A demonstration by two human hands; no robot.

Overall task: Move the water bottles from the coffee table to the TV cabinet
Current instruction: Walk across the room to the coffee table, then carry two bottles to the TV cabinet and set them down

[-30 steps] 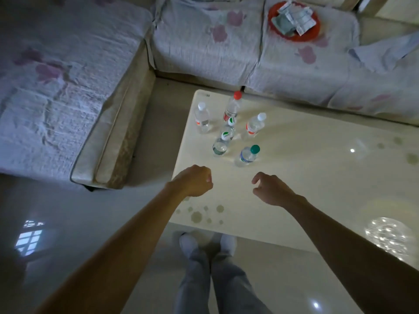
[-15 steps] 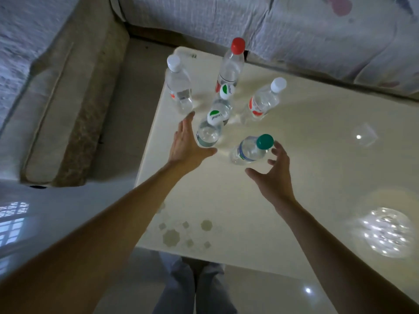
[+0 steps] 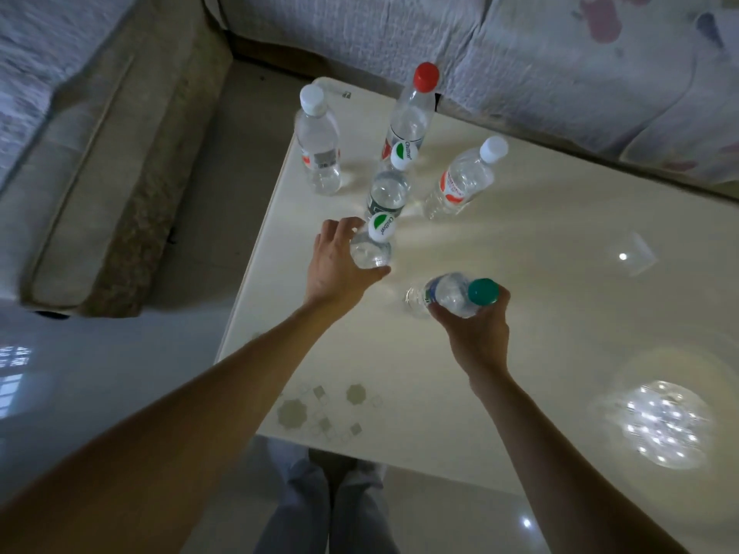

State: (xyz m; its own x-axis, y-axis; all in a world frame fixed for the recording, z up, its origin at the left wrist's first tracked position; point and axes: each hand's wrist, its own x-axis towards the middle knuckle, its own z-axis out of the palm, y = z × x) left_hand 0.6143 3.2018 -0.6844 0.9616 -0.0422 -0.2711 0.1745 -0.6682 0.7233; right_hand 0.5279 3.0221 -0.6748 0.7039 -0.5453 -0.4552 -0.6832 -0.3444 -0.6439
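Several clear water bottles stand near the far left corner of the cream coffee table point(image 3: 560, 313). My left hand point(image 3: 336, 265) wraps the nearest bottle with a white-and-green cap point(image 3: 374, 243). My right hand point(image 3: 476, 329) grips the teal-capped bottle point(image 3: 456, 293) near its neck. Behind them stand a second white-and-green-capped bottle point(image 3: 390, 185), a red-capped bottle point(image 3: 412, 109), a white-capped bottle at the left point(image 3: 318, 145) and a white-capped bottle with an orange label at the right point(image 3: 460, 181). The TV cabinet is out of view.
A sofa with a quilted floral cover point(image 3: 520, 54) runs along the far side of the table and down the left point(image 3: 80, 133). A gap of floor point(image 3: 224, 161) separates sofa and table. My legs point(image 3: 328, 509) stand at the table's near edge on glossy floor.
I have leaned in closer. Both hands moved forward from open and hovering to closing around bottles: left on the near white-and-green-capped one, right on the teal-capped one.
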